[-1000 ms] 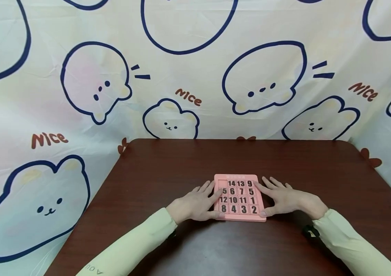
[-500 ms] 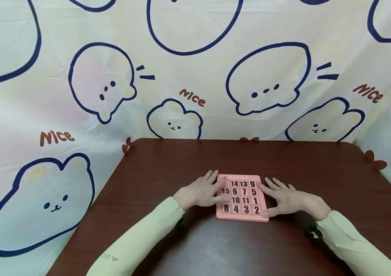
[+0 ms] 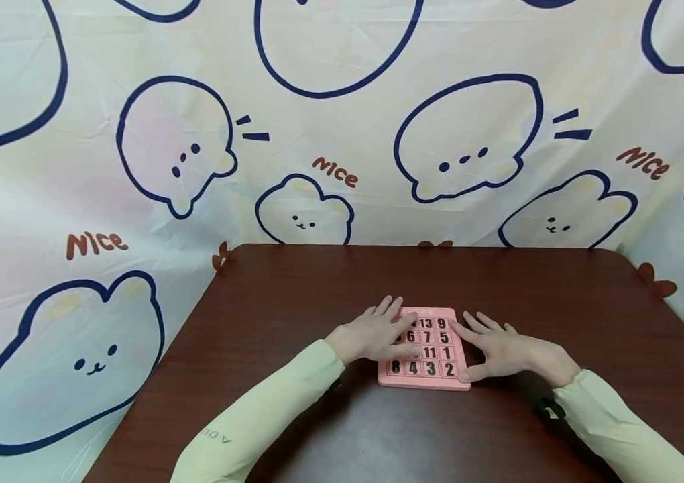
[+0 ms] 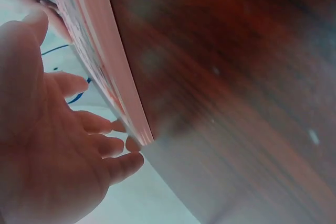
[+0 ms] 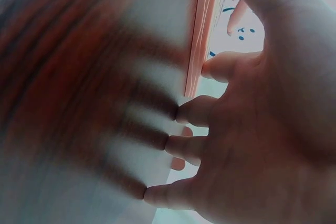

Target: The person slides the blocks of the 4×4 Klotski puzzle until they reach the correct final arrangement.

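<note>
A pink number slide puzzle (image 3: 430, 384) lies flat on the table in the head view, with black numbers on its square tiles. My left hand (image 3: 371, 337) reaches over its left part with fingers spread, covering several tiles there. In the left wrist view that hand (image 4: 58, 135) appears beside the pink side of the puzzle (image 4: 123, 69). At the right edge of the puzzle, my right hand (image 3: 503, 351) has its thumb near the lower corner and its index finger near the upper one. The right wrist view has this hand's (image 5: 257, 119) other fingertips down on the table.
The dark brown wooden table (image 3: 318, 282) extends around the puzzle on all sides. A pale curtain (image 3: 372, 134) printed with cartoon faces hangs behind it and at both sides. A dark band (image 3: 548, 408) shows under my right wrist.
My left hand has moved from the puzzle's left edge rightward and slightly farther away, over the tiles. My right hand keeps its place at the right edge. The head view has shifted slightly.
</note>
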The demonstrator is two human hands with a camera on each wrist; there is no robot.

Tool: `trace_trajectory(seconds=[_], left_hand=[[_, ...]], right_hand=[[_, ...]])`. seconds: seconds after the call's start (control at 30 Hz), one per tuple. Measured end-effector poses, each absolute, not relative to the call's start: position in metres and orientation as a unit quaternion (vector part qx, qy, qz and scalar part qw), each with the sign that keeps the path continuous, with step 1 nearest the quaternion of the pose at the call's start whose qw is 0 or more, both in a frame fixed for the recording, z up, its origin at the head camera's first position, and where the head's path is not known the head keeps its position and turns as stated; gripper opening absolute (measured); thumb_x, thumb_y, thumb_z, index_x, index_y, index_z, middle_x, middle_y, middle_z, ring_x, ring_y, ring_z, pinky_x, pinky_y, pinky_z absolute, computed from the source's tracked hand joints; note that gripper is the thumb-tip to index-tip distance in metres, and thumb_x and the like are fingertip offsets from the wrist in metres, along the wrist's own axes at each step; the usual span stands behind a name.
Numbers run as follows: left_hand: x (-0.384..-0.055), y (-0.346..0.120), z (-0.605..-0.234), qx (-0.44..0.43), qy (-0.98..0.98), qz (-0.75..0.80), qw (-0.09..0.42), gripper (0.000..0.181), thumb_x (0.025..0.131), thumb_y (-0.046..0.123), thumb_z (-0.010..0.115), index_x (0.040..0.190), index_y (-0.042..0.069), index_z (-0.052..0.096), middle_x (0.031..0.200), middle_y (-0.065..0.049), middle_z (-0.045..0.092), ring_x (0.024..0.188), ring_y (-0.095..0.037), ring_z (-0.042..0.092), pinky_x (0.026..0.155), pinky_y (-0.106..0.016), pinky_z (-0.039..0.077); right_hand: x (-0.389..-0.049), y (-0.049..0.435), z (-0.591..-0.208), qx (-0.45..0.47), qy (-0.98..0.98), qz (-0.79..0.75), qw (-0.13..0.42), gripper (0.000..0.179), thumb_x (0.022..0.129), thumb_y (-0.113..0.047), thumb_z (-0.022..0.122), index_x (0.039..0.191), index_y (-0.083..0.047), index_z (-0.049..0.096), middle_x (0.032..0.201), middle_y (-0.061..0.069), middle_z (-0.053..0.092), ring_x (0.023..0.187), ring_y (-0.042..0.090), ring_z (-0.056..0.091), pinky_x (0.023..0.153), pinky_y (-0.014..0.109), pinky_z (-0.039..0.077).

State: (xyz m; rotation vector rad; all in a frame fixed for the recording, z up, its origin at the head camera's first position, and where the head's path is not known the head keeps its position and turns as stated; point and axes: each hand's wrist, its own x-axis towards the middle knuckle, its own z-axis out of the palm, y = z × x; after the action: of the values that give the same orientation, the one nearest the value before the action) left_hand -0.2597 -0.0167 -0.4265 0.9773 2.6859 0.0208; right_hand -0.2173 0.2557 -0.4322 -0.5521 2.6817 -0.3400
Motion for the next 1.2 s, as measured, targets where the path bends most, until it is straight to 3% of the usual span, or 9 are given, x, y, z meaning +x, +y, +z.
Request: trace_trajectory(seconds=[1.2], left_hand=[[-0.259, -0.045, -0.431, 0.317, 0.937, 0.000, 0.146, 0.075, 0.091, 0.076, 0.033, 0.156, 0.041, 0.019, 0.167, -0.010, 0.005, 0.155, -0.029, 0.005, 0.121, -0.050, 0.021]], right_hand=[[-0.217, 0.256, -0.431, -0.195, 0.955, -0.124, 0.187, 0.110, 0.074, -0.074, 0.065, 0.158, -0.017, 0.022, 0.162, 0.027, 0.015, 0.147, 0.052, 0.009, 0.104, 0.080, 0.013]])
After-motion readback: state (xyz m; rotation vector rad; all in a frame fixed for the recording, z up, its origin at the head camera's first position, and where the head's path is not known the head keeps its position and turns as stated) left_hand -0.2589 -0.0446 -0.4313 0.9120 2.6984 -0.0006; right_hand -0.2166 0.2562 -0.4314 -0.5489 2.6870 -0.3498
